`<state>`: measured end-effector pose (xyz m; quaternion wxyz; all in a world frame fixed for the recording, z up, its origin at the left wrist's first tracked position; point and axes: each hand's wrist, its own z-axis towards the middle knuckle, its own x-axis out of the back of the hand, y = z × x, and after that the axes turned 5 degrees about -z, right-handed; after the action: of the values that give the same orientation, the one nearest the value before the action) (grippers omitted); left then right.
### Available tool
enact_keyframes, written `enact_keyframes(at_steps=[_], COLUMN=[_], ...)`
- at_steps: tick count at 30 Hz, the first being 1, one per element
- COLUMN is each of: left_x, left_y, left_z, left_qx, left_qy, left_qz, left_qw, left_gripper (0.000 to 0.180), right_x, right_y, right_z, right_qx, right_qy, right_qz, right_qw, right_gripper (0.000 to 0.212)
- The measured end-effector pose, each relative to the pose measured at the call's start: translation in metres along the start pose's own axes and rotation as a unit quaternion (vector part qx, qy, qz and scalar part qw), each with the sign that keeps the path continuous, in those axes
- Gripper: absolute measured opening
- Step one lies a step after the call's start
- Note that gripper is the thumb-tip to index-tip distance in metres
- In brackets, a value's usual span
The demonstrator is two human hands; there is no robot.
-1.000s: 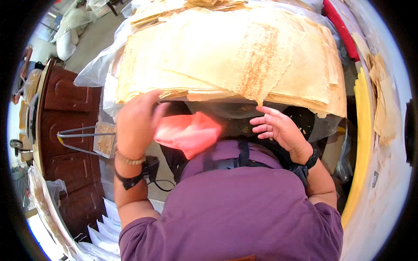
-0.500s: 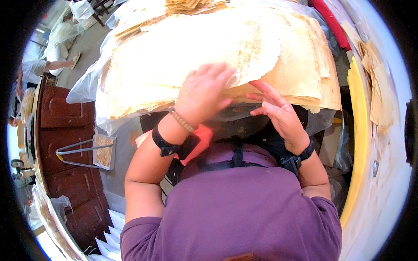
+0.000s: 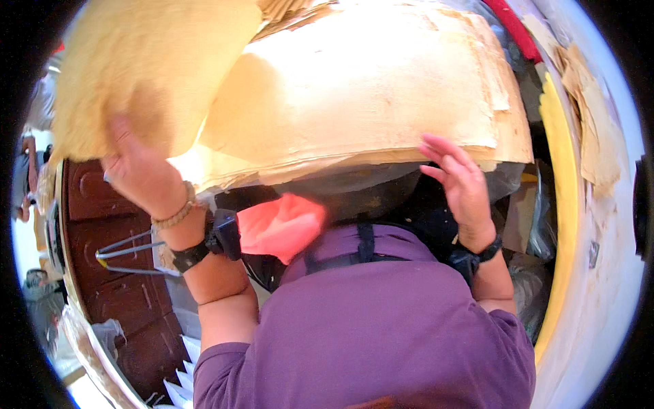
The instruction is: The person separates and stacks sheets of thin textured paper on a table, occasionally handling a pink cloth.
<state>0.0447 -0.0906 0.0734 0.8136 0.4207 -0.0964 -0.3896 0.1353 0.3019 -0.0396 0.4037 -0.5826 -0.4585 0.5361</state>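
While the left hand (image 3: pixel 139 170) grips one thin tan sheet (image 3: pixel 146 71) and lifts it off to the left, probably to separate it, the right hand (image 3: pixel 458 180) rests open-fingered on the near edge of the stack (image 3: pixel 368 95), steadying it. Open room lies left, above the brown cabinet (image 3: pixel 102 232).

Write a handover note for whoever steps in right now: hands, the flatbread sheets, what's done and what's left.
Left hand: gripping one thin round tan flatbread sheet, lifted up and off to the left.
Right hand: open, fingers spread at the near edge of the tall stack of thin tan flatbread sheets.
Done: one sheet peeled off the stack.
Left: the lifted sheet is not yet set down; the stack holds many more.
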Motion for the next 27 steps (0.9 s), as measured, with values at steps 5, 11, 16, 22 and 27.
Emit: enact_keyframes(at_steps=[5,11,16,22,27], left_x=[0.031,0.01,-0.063,-0.093,-0.095], left_y=[0.049,0.05,0.021,-0.022,-0.025], left_z=[0.015,0.003,-0.063,-0.156,-0.169], left_qx=[-0.215,-0.308,-0.341,-0.287,-0.309], left_qy=[0.11,-0.03,-0.338,-0.499,-0.498], left_qz=[0.099,0.296,0.204,0.249,0.249], left_qw=[0.965,0.903,0.853,0.779,0.771], left_gripper=[0.038,0.031,0.043,0.034,0.033], right_x=[0.024,0.041,0.047,0.053,0.057], right_y=[-0.004,-0.002,-0.004,-0.008,-0.01], right_z=[-0.008,-0.01,-0.019,-0.025,-0.025], right_qx=[0.009,0.007,-0.001,0.003,0.009], right_qy=[0.082,0.163,0.188,0.171,0.171], right_qz=[0.075,0.102,0.119,0.149,0.171], right_qw=[0.994,0.981,0.975,0.974,0.97], right_gripper=[0.045,0.05,0.05,0.054,0.054])
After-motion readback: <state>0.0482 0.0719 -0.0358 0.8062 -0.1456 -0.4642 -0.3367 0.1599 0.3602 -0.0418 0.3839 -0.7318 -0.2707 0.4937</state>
